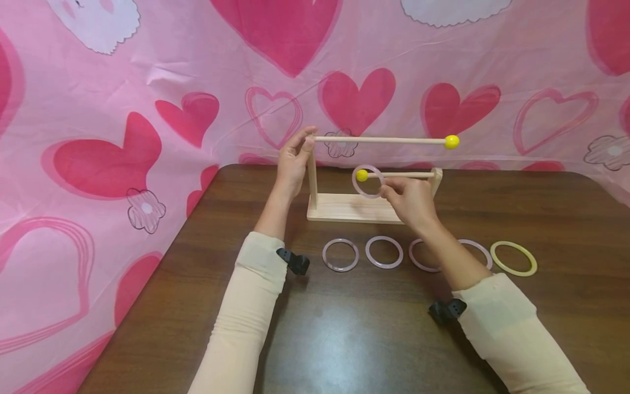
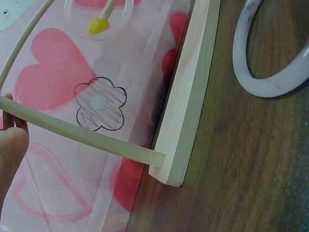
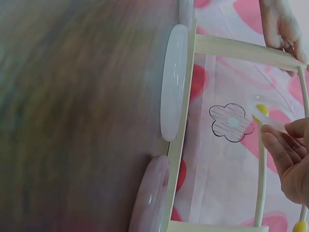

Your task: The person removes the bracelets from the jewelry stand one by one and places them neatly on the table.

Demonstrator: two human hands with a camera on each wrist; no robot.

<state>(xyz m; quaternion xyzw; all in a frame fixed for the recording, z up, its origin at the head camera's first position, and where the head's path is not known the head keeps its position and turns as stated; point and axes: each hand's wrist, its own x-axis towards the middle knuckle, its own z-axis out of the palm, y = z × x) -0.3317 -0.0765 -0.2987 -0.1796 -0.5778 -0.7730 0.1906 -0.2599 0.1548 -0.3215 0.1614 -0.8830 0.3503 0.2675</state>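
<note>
A wooden stand (image 1: 339,207) has two posts, each bearing a rod tipped with a yellow ball. My left hand (image 1: 293,164) grips the top of its taller left post (image 1: 312,180), where the long upper rod (image 1: 379,140) begins. Between thumb and fingers, my right hand (image 1: 410,202) pinches a pale purple ring (image 1: 361,195) by its right edge. That ring is held at the yellow ball (image 1: 361,175) of the shorter lower rod, which shows through its opening in the head view. Whether the ball has passed through I cannot tell.
In front of the stand, several rings lie in a row on the brown table (image 1: 339,339): a purple ring (image 1: 324,255) at the left, a yellow ring (image 1: 514,272) at the right. My right forearm partly covers two purple ones. A pink heart-patterned cloth (image 1: 197,65) hangs behind.
</note>
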